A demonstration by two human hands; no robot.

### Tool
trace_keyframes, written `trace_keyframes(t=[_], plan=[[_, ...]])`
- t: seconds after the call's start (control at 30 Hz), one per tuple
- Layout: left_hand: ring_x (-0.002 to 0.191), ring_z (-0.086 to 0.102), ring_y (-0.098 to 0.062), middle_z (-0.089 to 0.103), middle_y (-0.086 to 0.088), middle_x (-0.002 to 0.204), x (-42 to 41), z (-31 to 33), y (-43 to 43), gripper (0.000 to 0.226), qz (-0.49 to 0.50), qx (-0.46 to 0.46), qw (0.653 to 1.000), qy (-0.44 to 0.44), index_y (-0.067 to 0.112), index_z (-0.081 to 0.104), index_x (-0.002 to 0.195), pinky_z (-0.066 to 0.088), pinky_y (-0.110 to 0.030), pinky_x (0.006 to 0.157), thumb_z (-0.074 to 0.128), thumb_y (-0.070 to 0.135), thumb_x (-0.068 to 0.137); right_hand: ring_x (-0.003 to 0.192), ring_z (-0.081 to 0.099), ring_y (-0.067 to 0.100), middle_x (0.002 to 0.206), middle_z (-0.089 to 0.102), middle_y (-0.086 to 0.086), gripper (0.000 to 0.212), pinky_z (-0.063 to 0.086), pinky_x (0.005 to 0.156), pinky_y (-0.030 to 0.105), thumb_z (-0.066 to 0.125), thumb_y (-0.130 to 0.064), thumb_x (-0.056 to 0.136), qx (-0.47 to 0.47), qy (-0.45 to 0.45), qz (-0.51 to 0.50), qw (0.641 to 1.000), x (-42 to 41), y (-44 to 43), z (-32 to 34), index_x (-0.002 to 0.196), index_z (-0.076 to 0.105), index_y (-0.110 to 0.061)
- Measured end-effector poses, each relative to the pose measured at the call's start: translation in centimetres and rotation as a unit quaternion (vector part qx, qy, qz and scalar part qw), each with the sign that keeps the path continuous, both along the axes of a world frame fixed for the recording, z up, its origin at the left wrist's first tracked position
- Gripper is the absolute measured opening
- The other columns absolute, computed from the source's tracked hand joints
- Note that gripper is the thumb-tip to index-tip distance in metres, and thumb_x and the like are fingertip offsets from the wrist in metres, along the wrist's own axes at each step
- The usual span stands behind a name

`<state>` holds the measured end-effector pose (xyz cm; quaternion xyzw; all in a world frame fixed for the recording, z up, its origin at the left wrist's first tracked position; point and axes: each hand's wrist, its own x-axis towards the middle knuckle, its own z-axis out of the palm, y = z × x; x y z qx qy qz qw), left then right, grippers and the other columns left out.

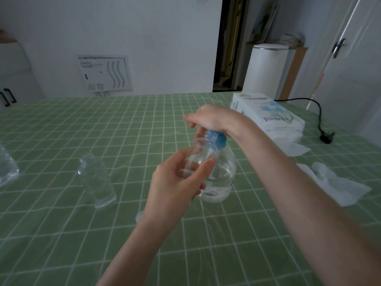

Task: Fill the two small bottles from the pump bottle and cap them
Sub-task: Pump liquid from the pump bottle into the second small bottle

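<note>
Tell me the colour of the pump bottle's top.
Blue. The pump top shows best in the head view, under the right hand.

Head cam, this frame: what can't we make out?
- Spout of the pump bottle: head view, covered by the right hand; flow unseen.
- Fill level of the held small bottle: clear on clear, lower part behind left hand fingers.
- Clear object by the left wrist: mostly hidden by it; possibly a cap.
- Clear container: cut off by left edge.
</note>
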<state>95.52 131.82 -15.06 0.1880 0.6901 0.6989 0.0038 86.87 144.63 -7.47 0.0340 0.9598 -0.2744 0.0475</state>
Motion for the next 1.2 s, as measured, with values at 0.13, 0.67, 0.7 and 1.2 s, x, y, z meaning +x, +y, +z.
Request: trace_keyframes(t=[0.13,0.67,0.7,1.2], plan=[[0.053,0.063,-0.01,0.07,0.001,0.07,0.0,0.3,0.0,0.023,-0.001,0.011,1.0,0.004,0.041,0.068,0.083,0.05,-0.02,0.047,0.068,0.048,0.061,0.107,0.061,0.027,0.113,0.069,0.013,0.049,0.036,0.063,0.027,0.042,-0.043,0.096,0.012,0.008,0.004,1.0,0.1,-0.1,1.0,0.124,0.059,-0.006],[0.056,0.064,-0.011,0.071,-0.002,0.074,0.2,0.2,0.0,0.031,0.003,-0.007,1.0,-0.001,0.039,0.066,0.087,0.054,-0.029,0.055,0.065,0.052,0.059,0.111,0.057,0.028,0.12,0.064,0.012,0.04,0.036,0.082,0.037,0.045,-0.036,0.095,-0.006,-0.015,-0.011,1.0,0.0,-0.1,0.0,0.12,0.061,-0.008],[0.056,0.064,-0.011,0.071,-0.001,0.074,0.1,0.1,0.0,0.029,0.002,-0.007,1.0,-0.002,0.04,0.066,0.086,0.054,-0.028,0.055,0.066,0.051,0.059,0.111,0.057,0.028,0.122,0.063,0.013,0.042,0.037,0.083,0.037,0.044,-0.035,0.096,-0.01,-0.012,-0.012,1.0,0.1,-0.1,0.1,0.123,0.059,-0.008],[0.055,0.064,-0.011,0.071,0.002,0.07,0.0,0.2,0.1,0.029,0.002,0.006,1.0,0.006,0.037,0.067,0.086,0.053,-0.024,0.052,0.066,0.049,0.06,0.095,0.062,0.025,0.11,0.068,0.01,0.036,0.042,0.073,0.032,0.043,-0.028,0.095,0.002,-0.002,-0.003,1.0,-0.1,-0.3,0.8,0.118,0.062,-0.008]])
